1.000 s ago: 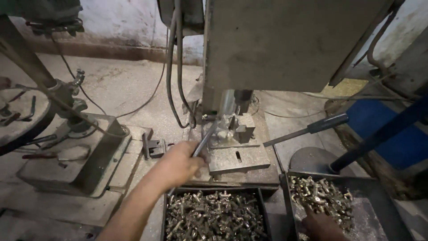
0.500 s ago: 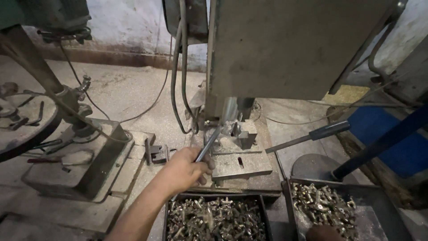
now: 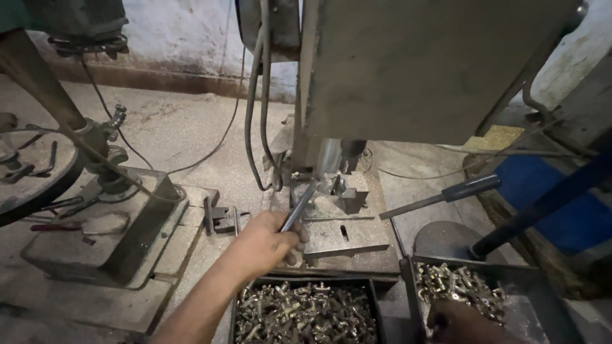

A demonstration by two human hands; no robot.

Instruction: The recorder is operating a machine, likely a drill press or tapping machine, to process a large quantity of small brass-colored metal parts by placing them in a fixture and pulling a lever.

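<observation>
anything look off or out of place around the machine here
Nothing stands out. The left hand grips a metal rod at the fixture plate; the right hand is in a tray of small parts.

A second drill stand's base plate [image 3: 105,236] is seen well to the left of the left hand [image 3: 268,242], with a dark wheel [image 3: 29,185] beyond it at the frame edge. A red-handled tool [image 3: 54,227] lies beside that base. Grey cables [image 3: 255,114] hang above the left hand. A blue barrel [image 3: 554,204] is placed above the right hand [image 3: 465,322], and a round metal disc [image 3: 446,239] rests just above that hand. A small metal clamp block [image 3: 220,218] sits just left of the left hand.
</observation>
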